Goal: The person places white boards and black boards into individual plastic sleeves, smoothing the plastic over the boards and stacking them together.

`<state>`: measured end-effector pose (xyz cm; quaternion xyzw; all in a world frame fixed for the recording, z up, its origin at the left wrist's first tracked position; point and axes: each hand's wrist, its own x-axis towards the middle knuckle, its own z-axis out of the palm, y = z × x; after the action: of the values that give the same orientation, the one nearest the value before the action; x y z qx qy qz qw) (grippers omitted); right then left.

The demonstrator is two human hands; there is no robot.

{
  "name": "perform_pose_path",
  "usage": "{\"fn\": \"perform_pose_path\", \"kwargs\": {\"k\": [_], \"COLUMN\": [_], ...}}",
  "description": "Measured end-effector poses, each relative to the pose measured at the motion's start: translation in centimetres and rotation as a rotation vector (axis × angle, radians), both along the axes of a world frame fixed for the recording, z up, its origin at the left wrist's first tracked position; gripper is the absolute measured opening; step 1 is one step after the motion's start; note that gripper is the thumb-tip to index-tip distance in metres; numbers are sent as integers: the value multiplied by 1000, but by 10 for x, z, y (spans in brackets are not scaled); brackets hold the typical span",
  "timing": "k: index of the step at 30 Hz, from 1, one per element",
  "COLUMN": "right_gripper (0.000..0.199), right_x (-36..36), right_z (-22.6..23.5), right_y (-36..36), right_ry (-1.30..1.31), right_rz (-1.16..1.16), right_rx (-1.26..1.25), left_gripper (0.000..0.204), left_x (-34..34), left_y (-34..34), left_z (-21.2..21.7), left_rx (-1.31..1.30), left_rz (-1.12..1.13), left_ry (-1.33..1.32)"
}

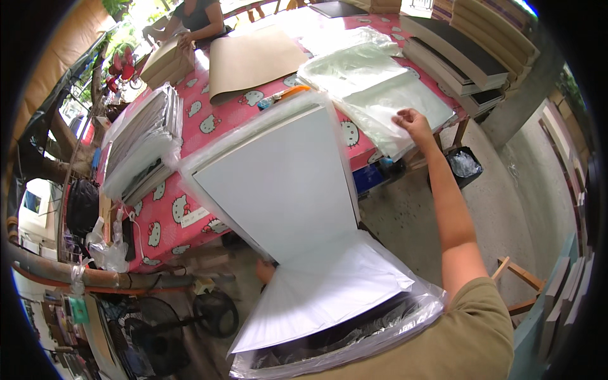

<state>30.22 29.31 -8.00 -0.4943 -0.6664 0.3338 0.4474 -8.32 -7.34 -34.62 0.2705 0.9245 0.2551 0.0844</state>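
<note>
A large open book (278,177) with pale grey-white boards spans from the table edge to my body, its covers wrapped in clear plastic. White pages (329,291) fan out over its near half, above a black cover in plastic. My left hand (266,271) grips the book at its left edge near the fold; the book hides most of the fingers. At the right, my right hand (415,125) reaches over a pile of clear plastic sleeves (373,82), its fingers pinched at the edge of the top sleeve.
The pink patterned tablecloth (221,120) carries a stack of plastic-wrapped books (145,139), a brown sheet (253,60) and thick dark-covered books (456,50). Another person (202,16) handles a paper block across the table. A black bin (464,166) and fans (152,335) stand below.
</note>
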Motion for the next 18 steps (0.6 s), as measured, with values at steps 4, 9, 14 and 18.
{"fn": "perform_pose_path", "kwargs": {"k": [4,9,14,18], "right_gripper": [23,9,33,14], "right_x": [-1,14,-57,-130], "right_z": [-1,76,90,123], "right_y": [0,-2,-95,-192], "right_ry": [-259,174,19,-234], "right_rz": [-42,-513,135,1092], "right_rx": [20,683,176,152], "left_gripper": [23,26,42,67], "left_x": [-4,-33,3,47], "left_y": [-9,-19,19,66], "left_z": [9,99,278,364], "left_rx": [321,657,1136,804], "left_rz": [46,80,-211,-1115], "left_ry": [-96,-131,-150,-159]}}
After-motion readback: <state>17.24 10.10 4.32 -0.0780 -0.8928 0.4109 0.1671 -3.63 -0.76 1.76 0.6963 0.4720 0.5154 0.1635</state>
